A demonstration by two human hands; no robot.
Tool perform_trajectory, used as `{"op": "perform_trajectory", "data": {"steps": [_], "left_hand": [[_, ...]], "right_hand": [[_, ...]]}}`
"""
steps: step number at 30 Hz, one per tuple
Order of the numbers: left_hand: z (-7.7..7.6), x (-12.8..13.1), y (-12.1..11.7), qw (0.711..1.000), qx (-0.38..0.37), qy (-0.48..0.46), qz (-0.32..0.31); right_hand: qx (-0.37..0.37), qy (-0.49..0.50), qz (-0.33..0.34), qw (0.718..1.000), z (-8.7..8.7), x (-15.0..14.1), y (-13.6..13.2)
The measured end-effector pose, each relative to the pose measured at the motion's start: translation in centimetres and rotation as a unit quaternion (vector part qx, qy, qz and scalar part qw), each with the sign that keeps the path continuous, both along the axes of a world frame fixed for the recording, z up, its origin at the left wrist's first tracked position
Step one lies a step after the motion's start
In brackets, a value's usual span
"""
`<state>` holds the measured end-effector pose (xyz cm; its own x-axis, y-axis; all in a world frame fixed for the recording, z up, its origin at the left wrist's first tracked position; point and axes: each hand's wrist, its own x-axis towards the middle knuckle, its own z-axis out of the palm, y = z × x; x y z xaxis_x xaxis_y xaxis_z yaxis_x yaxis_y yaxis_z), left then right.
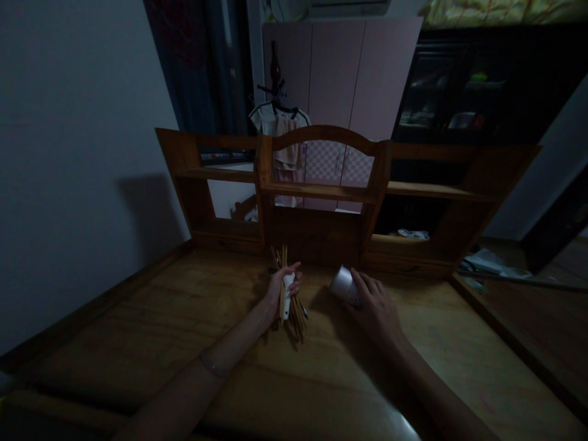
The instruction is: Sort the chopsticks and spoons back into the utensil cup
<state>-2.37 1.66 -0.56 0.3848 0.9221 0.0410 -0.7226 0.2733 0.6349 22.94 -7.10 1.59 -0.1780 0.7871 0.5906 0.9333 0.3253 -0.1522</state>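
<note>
My left hand [281,286] is closed around a bundle of chopsticks [297,324], several long thin wooden sticks whose ends poke out above and below the fist. In the same grip is a white-handled utensil [287,300] with a hole near its end; its kind cannot be made out. To the right, my right hand [374,300] has its fingers wrapped round a silvery metal cylindrical holder [344,285] with small holes near one end. The holder is tilted, one end toward the upper left. A gap separates the two hands over the wooden tabletop [184,343].
A wooden shelf unit [321,195] with open compartments stands along the back of the table. A white wall [82,153] rises on the left. Behind are pink cabinets [335,73], hanging clothes [287,131] and a dark glass-fronted cabinet [459,92].
</note>
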Motion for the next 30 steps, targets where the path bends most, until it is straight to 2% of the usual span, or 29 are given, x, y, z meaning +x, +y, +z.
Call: {"op": "perform_trajectory", "data": {"steps": [9, 16, 30], "left_hand": [[0.64, 0.2, -0.37, 1.0, 0.006, -0.019, -0.005], [0.38, 0.21, -0.2, 0.998, 0.014, -0.041, -0.036], [-0.15, -0.34, 0.5, 0.998, -0.019, -0.035, -0.048]], "right_hand": [[0.003, -0.004, 0.001, 1.0, 0.05, -0.01, -0.05], [-0.001, 0.002, -0.001, 1.0, -0.13, 0.04, 0.14], [-0.004, 0.0, 0.001, 1.0, -0.09, 0.16, 0.03]]}}
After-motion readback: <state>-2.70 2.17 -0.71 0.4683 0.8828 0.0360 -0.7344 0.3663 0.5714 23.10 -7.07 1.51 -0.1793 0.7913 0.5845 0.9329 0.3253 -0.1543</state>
